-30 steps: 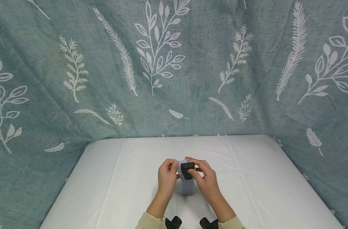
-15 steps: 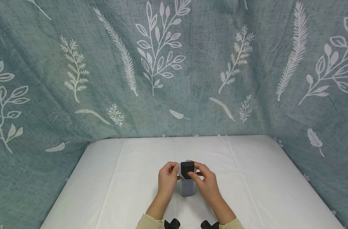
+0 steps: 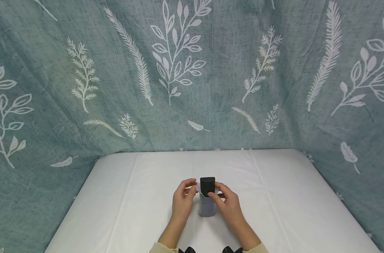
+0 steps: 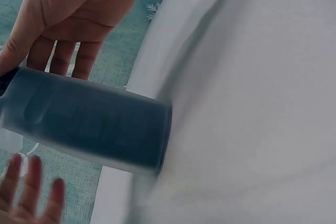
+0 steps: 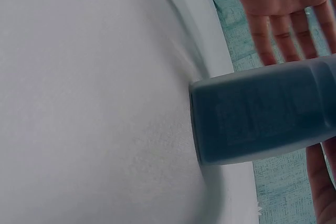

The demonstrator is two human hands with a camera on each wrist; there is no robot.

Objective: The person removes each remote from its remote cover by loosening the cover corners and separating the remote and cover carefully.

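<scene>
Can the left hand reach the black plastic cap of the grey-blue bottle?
Probably yes. The left hand is right beside the grey-blue bottle, nothing between; only the right hand touches the black plastic cap from the other side.

one bottle [image 3: 207,205], one black cap [image 3: 207,185], two hands, one table [image 3: 290,211].

The whole white table [image 3: 116,211] is seen from the head view, from above, looking forward and down, with the leaf-print curtain [image 3: 179,70] faced behind its far edge. Both wrist views are set super close and low over the table's surface. The grey bottle [image 4: 84,124] near the front edge is shared by all three, shown sideways in both wrist views.
</scene>
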